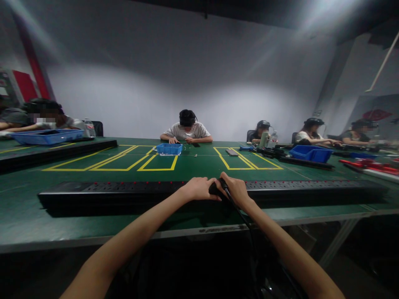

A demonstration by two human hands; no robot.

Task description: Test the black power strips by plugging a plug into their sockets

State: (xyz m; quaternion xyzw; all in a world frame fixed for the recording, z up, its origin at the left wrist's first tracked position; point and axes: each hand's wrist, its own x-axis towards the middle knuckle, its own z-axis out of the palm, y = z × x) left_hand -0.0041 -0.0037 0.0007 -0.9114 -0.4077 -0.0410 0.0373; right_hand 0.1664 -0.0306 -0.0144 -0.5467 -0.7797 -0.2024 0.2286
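My left hand [198, 189] and my right hand [236, 189] meet over a long black power strip [124, 192] that lies across the green table [77, 224]. Between them they grip a black plug [215, 189]. Its black cable [240, 216] runs from my right hand down over the table's near edge. Both hands have their fingers curled round the plug, and the plug sits at the strip's top face. Red switch lights dot the strip along its length.
A small blue tray [169, 148] stands inside yellow floor-tape rectangles [124, 160] mid-table. A person sits opposite, behind it. More people work at the left and right, with a blue tray [46, 136] at the left and a blue bin [311, 153] at the right.
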